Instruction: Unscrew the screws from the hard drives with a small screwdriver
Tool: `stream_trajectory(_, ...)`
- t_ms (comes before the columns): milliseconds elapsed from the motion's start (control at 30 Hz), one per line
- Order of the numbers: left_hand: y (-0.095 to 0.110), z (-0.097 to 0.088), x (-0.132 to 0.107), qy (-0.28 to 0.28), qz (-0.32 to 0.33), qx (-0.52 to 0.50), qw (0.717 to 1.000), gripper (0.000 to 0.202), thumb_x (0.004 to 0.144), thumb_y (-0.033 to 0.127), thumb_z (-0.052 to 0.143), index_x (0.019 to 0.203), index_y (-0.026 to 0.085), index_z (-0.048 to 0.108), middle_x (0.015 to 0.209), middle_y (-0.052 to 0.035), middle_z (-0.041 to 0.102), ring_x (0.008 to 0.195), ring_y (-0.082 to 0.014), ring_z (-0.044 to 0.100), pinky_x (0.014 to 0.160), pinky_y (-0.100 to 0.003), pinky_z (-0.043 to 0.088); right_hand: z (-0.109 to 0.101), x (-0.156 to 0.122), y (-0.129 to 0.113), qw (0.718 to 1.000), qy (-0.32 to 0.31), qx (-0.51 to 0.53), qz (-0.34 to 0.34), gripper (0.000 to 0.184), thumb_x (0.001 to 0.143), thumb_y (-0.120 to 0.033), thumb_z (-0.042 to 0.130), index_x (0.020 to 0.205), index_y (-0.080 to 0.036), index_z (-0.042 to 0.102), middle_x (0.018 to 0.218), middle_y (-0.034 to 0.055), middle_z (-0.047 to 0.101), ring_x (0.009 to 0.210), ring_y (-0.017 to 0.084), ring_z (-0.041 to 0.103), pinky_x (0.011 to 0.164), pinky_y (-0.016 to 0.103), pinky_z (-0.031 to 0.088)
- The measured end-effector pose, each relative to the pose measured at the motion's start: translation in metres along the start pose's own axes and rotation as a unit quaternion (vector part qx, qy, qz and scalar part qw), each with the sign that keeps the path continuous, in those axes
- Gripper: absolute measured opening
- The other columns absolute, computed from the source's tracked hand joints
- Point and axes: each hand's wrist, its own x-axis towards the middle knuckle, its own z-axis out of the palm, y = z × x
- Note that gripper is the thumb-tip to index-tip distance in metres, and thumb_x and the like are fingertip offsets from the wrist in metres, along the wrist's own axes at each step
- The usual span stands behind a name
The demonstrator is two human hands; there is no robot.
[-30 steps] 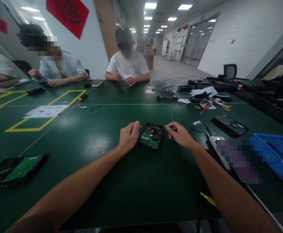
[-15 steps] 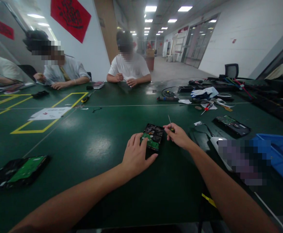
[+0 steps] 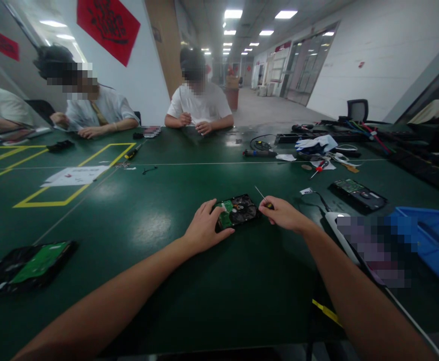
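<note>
A black hard drive [image 3: 243, 210] with a green circuit board lies on the green table in front of me, its long side running left to right. My left hand [image 3: 203, 226] grips its left end, the thumb along the near side and the fingers over the far side. In my right hand [image 3: 279, 214], just off the drive's right end, is a screwdriver [image 3: 268, 205]. Its thin shaft points up and left above the drive, with the tip touching nothing. Most of its handle is hidden in the closed fingers.
Other hard drives lie at the left [image 3: 27, 268] and right [image 3: 357, 195]. A blue tray [image 3: 437, 240] stands far right, beside a white device [image 3: 339, 228] with a cable. Further back are a red screwdriver [image 3: 319, 169], a yellow-black screwdriver [image 3: 131, 152] and paper sheets [image 3: 74, 175]. Several people sit across the table.
The hard drive has been turned from nearly upright in view to lying sideways. My left hand has shifted left with it. My right hand has moved slightly right, and the screwdriver shaft leans further left.
</note>
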Motion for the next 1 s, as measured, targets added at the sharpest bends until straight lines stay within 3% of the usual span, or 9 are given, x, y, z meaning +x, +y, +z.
stream_trajectory(233, -0.013, -0.004, 0.012, 0.006, 0.033, -0.051, 0.998, 0.07, 0.082, 0.059, 0.075, 0.137, 0.02, 0.056, 0.143, -0.0171, 0.054, 0.138, -0.0366, 0.047, 0.114, -0.058, 0.043, 0.0, 0.005, 0.006, 0.998, 0.067, -0.011, -0.009, 0.016, 0.097, -0.036, 0.056, 0.097, -0.021, 0.062, 0.065, -0.0007, 0.062, 0.059, 0.017, 0.059, 0.058, 0.03, 0.043)
stream_trajectory(400, -0.013, -0.008, 0.014, -0.035, 0.094, -0.081, 0.992, 0.069, 0.082, 0.058, 0.076, 0.137, 0.02, 0.056, 0.149, -0.0173, 0.052, 0.143, -0.0357, 0.045, 0.118, -0.057, 0.04, 0.003, 0.003, -0.008, 0.981, 0.115, -0.115, -0.11, 0.012, 0.096, -0.03, 0.057, 0.092, -0.022, 0.065, 0.089, 0.0045, 0.068, 0.08, 0.02, 0.061, 0.073, 0.033, 0.044)
stream_trajectory(567, -0.01, -0.005, 0.011, -0.079, 0.17, -0.108, 0.976, 0.074, 0.083, 0.061, 0.075, 0.142, 0.022, 0.053, 0.157, -0.0167, 0.046, 0.151, -0.0338, 0.038, 0.124, -0.056, 0.032, 0.011, -0.002, -0.023, 0.963, 0.085, -0.182, -0.182, 0.009, 0.095, -0.023, 0.06, 0.09, -0.022, 0.067, 0.094, 0.0062, 0.067, 0.088, 0.021, 0.061, 0.082, 0.034, 0.044)
stream_trajectory(767, -0.007, -0.006, 0.011, -0.087, 0.179, -0.119, 0.973, 0.079, 0.084, 0.063, 0.075, 0.147, 0.023, 0.049, 0.16, -0.0159, 0.044, 0.153, -0.0331, 0.035, 0.126, -0.057, 0.03, 0.019, -0.007, -0.03, 0.956, 0.039, -0.224, -0.186, 0.008, 0.095, -0.023, 0.062, 0.092, -0.022, 0.069, 0.096, 0.007, 0.069, 0.088, 0.022, 0.063, 0.081, 0.035, 0.045)
stream_trajectory(900, -0.006, -0.008, 0.01, -0.083, 0.185, -0.119, 0.972, 0.084, 0.085, 0.06, 0.075, 0.155, 0.026, 0.044, 0.169, -0.0154, 0.029, 0.156, -0.0354, 0.028, 0.125, -0.058, 0.03, 0.024, -0.007, -0.033, 0.952, 0.04, -0.249, -0.174, 0.009, 0.095, -0.023, 0.061, 0.091, -0.022, 0.07, 0.097, 0.0084, 0.07, 0.089, 0.024, 0.064, 0.081, 0.036, 0.046)
stream_trajectory(1000, -0.005, -0.008, 0.01, -0.074, 0.199, -0.123, 0.969, 0.076, 0.084, 0.055, 0.078, 0.151, 0.032, 0.051, 0.169, -0.0111, 0.029, 0.154, -0.0373, 0.032, 0.123, -0.06, 0.032, 0.027, -0.007, -0.035, 0.951, 0.039, -0.259, -0.164, 0.009, 0.094, -0.023, 0.062, 0.091, -0.022, 0.07, 0.097, 0.0091, 0.07, 0.089, 0.024, 0.065, 0.081, 0.036, 0.047)
